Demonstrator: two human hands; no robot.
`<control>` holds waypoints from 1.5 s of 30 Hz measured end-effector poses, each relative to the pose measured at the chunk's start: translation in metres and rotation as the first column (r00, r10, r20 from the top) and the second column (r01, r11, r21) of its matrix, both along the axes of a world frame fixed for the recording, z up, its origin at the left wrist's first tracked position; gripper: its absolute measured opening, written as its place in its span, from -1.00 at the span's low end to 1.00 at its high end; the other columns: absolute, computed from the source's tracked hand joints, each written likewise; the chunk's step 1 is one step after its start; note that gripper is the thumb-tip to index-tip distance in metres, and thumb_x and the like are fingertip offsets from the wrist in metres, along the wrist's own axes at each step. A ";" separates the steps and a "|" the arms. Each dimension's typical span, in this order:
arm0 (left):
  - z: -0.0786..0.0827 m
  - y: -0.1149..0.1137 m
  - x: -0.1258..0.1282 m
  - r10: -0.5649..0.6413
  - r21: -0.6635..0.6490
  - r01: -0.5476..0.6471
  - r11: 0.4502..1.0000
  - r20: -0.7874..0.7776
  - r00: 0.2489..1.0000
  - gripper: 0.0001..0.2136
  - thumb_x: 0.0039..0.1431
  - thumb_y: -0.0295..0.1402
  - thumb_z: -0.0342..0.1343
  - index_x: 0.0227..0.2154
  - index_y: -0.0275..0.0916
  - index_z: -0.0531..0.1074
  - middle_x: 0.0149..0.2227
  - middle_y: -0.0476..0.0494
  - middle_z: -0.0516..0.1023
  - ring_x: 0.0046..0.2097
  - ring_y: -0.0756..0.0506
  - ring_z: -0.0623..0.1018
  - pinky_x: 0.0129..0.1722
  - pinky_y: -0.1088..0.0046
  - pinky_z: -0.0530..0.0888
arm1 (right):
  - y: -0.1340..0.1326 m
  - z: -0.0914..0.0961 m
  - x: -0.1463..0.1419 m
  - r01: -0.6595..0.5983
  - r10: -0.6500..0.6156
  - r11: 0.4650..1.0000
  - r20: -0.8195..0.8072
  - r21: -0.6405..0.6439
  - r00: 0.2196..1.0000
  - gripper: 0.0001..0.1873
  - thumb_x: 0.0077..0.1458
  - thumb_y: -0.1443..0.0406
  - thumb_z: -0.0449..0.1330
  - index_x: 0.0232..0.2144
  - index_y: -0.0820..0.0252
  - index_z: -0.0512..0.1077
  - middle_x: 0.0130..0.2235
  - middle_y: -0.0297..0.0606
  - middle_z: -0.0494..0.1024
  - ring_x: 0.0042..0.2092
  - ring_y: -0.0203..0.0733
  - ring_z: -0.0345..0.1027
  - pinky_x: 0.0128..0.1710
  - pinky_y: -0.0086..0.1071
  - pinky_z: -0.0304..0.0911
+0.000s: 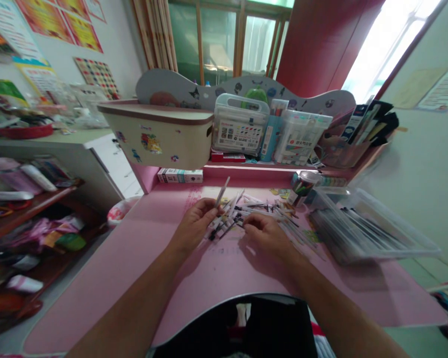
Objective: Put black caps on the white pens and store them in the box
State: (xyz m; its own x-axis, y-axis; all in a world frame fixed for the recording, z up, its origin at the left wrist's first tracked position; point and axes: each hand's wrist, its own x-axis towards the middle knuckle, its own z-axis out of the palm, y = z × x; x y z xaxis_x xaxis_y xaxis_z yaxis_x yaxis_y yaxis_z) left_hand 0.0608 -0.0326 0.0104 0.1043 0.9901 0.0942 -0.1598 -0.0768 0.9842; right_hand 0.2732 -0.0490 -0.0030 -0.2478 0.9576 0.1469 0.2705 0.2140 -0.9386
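Observation:
My left hand [194,221] is closed round a bunch of thin pens [224,214] that fan up and to the right above the pink desk [142,248]. My right hand [263,229] rests just to the right, fingers curled on the ends of some pens in a loose pile [269,209] spread over the desk. The two hands almost touch at the bunch.
A clear plastic box [369,226] full of pens lies at the right. A small round tin [302,186] stands behind the pile. A cream storage box [160,134], clear marker cases [241,124] and a book holder sit on the back shelf. Cluttered shelves stand at the left.

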 end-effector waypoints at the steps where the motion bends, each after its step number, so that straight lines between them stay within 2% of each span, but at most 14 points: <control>1: 0.000 0.000 0.000 0.005 -0.002 -0.005 1.000 0.002 1.000 -0.77 0.02 -0.23 0.29 -0.32 -0.23 0.47 -0.34 -0.05 0.58 -0.31 -0.04 0.53 -0.25 0.44 0.46 | -0.003 -0.001 -0.005 -0.020 0.007 0.992 0.110 0.121 0.994 -0.95 0.07 0.37 0.18 -0.42 0.18 0.44 -0.38 -0.30 0.47 -0.31 -0.23 0.31 -0.28 -0.35 0.23; 3: -0.001 0.001 0.000 0.014 -0.002 -0.014 1.000 0.005 1.000 -0.77 0.02 -0.23 0.29 -0.32 -0.23 0.47 -0.33 -0.04 0.58 -0.31 -0.04 0.52 -0.24 0.43 0.45 | -0.007 -0.004 -0.012 -0.131 0.040 0.941 0.281 0.313 0.959 -0.91 0.08 0.41 0.20 -0.36 0.18 0.50 -0.26 -0.23 0.53 -0.16 -0.14 0.33 -0.10 -0.25 0.23; 6: -0.005 0.003 0.000 0.041 0.002 -0.041 0.999 0.020 0.999 -0.79 0.02 -0.25 0.29 -0.33 -0.23 0.47 -0.33 -0.05 0.57 -0.28 -0.05 0.52 -0.20 0.41 0.45 | -0.011 -0.008 -0.020 -0.259 0.068 0.872 0.420 0.415 0.905 -0.86 0.16 0.37 0.21 -0.22 0.16 0.54 -0.16 -0.17 0.55 -0.06 -0.08 0.29 0.01 -0.17 0.18; 10: -0.010 0.006 -0.001 0.079 0.013 -0.079 0.997 0.030 0.996 -0.82 0.02 -0.28 0.27 -0.33 -0.23 0.48 -0.32 -0.04 0.55 -0.26 -0.04 0.51 -0.19 0.43 0.43 | -0.014 -0.014 -0.030 -0.345 0.057 0.824 0.539 0.450 0.841 -0.77 0.31 0.30 0.09 -0.11 0.14 0.53 -0.09 -0.17 0.56 -0.06 -0.08 0.26 0.04 -0.14 0.13; 14: -0.012 0.006 0.000 0.103 -0.016 -0.102 0.995 0.073 0.992 -0.83 0.01 -0.30 0.25 -0.33 -0.23 0.47 -0.34 -0.01 0.52 -0.32 0.00 0.48 -0.26 0.47 0.41 | -0.016 -0.018 -0.039 -0.455 0.072 0.774 0.652 0.440 0.755 -0.74 0.35 0.27 0.04 -0.03 0.09 0.49 0.01 -0.22 0.53 0.00 -0.08 0.23 0.10 -0.13 0.06; 18: -0.009 0.005 0.003 0.139 -0.025 -0.137 0.990 0.090 0.986 -0.82 -0.01 -0.29 0.26 -0.35 -0.25 0.47 -0.38 0.00 0.50 -0.34 0.00 0.45 -0.28 0.47 0.40 | -0.017 -0.018 -0.043 -0.504 0.071 0.776 0.741 0.380 0.667 -0.75 0.30 0.18 0.11 -0.05 0.07 0.48 0.06 -0.23 0.46 0.03 -0.04 0.17 0.12 -0.11 0.01; 22: -0.009 0.005 0.004 0.151 -0.036 -0.148 0.988 0.101 0.983 -0.82 -0.02 -0.28 0.26 -0.36 -0.25 0.47 -0.35 -0.01 0.52 -0.31 -0.01 0.48 -0.25 0.45 0.41 | -0.018 -0.016 -0.044 -0.496 0.051 0.789 0.766 0.362 0.640 -0.75 0.28 0.16 0.14 -0.06 0.06 0.48 0.05 -0.22 0.42 0.04 -0.04 0.13 0.11 -0.13 0.00; 28: -0.015 0.006 0.003 0.141 -0.051 -0.137 0.989 0.097 0.985 -0.80 0.00 -0.29 0.26 -0.30 -0.23 0.47 -0.29 -0.03 0.55 -0.27 -0.03 0.51 -0.20 0.41 0.43 | -0.019 -0.014 -0.045 -0.469 0.023 0.806 0.773 0.360 0.634 -0.81 0.23 0.17 0.19 -0.17 0.09 0.49 -0.05 -0.19 0.40 -0.01 -0.04 0.14 0.04 -0.15 0.05; 34: -0.015 0.007 0.002 0.115 -0.029 -0.113 0.993 0.083 0.990 -0.80 -0.01 -0.29 0.26 -0.32 -0.24 0.47 -0.31 -0.02 0.55 -0.28 -0.02 0.51 -0.20 0.42 0.43 | -0.018 -0.019 -0.045 -0.480 0.033 0.784 0.746 0.393 0.665 -0.78 0.24 0.20 0.18 -0.10 0.13 0.48 -0.06 -0.15 0.43 0.00 -0.03 0.17 0.10 -0.09 0.06; 37: -0.015 0.007 0.002 0.097 -0.032 -0.094 0.995 0.071 0.993 -0.79 -0.03 -0.28 0.26 -0.32 -0.24 0.46 -0.33 -0.01 0.54 -0.29 -0.02 0.50 -0.22 0.43 0.43 | -0.018 -0.021 -0.045 -0.443 0.016 0.781 0.695 0.441 0.719 -0.77 0.28 0.27 0.11 -0.06 0.15 0.47 -0.07 -0.14 0.46 -0.01 -0.04 0.19 0.11 -0.11 0.11; 41: -0.011 0.006 0.002 0.062 -0.019 -0.062 0.998 0.010 0.998 -0.78 -0.04 -0.27 0.26 -0.33 -0.26 0.47 -0.36 -0.01 0.53 -0.31 -0.03 0.50 -0.25 0.43 0.44 | -0.012 -0.022 -0.039 -0.297 -0.072 0.784 0.556 0.545 0.828 -0.71 0.25 0.30 0.14 0.01 0.19 0.46 -0.04 -0.08 0.47 0.01 0.00 0.20 0.07 -0.11 0.18; 45: -0.012 0.004 0.002 -0.033 -0.017 0.031 0.999 -0.136 0.990 -0.78 0.01 -0.26 0.22 -0.31 -0.26 0.51 -0.36 -0.05 0.56 -0.33 -0.06 0.51 -0.28 0.41 0.44 | 0.002 -0.018 -0.021 -0.114 -0.118 0.819 0.360 0.562 0.925 -0.80 0.23 0.38 0.10 -0.16 0.18 0.50 -0.19 -0.12 0.48 -0.11 -0.05 0.28 -0.09 -0.18 0.26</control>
